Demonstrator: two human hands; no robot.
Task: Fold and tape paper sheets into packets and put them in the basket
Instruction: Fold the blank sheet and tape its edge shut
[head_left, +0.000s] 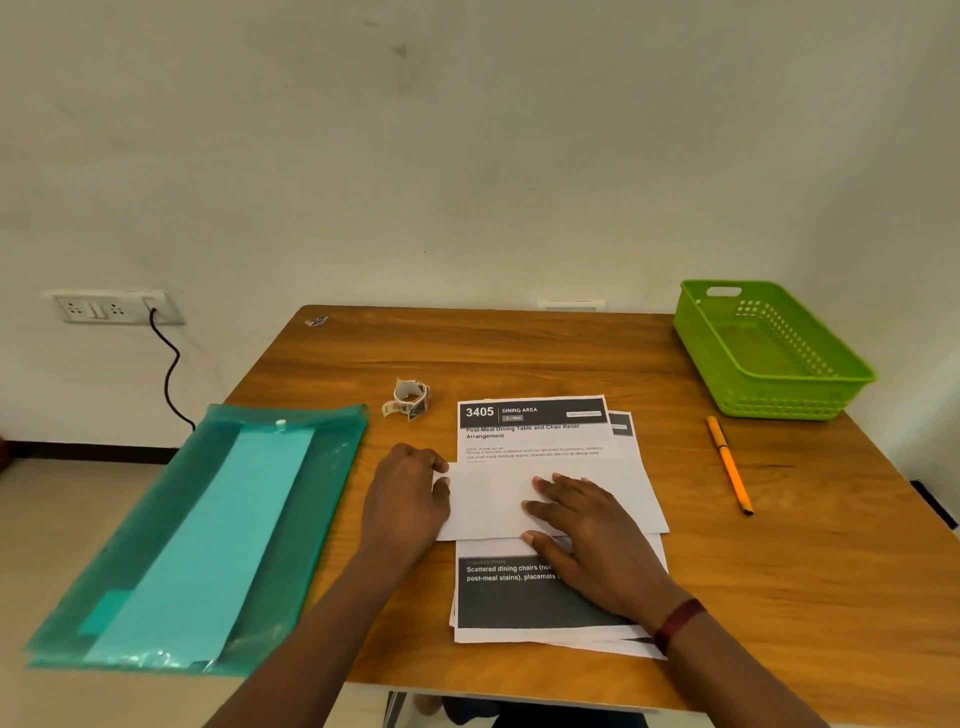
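- Two hands work at the middle of one wooden desk (519, 353). The left grip (410, 493) and the right grip (587, 530) are close together on the same paper.
- One folded sheet (488, 506) lies on top of the pile. Its lower part is turned up, so a blank white band crosses the printed page. This band lies under both grips.
- Left grip: the fingers are curled at the band's left edge with the thumb on top, pinching that edge.
- Right grip: the fingers are spread and flat, pressing down on the band's right half, with the palm over the dark printed block nearer the person.
- One paper stack (540, 631) lies beneath. At least three sheets can be counted from the offset edges below the right grip, and one more dark header corner shows beyond it.
- One tape roll (410, 400) stands just beyond the left grip, apart from the paper, with a loose end trailing.
- One green basket (779, 402) sits well beyond and to the right of the right grip, at the desk's far corner. No packet shows inside it.
- One orange pen (729, 465) lies to the right of the right grip, between the paper and the basket.
- One teal folder (197, 535) lies to the left of the left grip and overhangs the desk's edge.
- One dark red wristband (678, 623) circles the right wrist.
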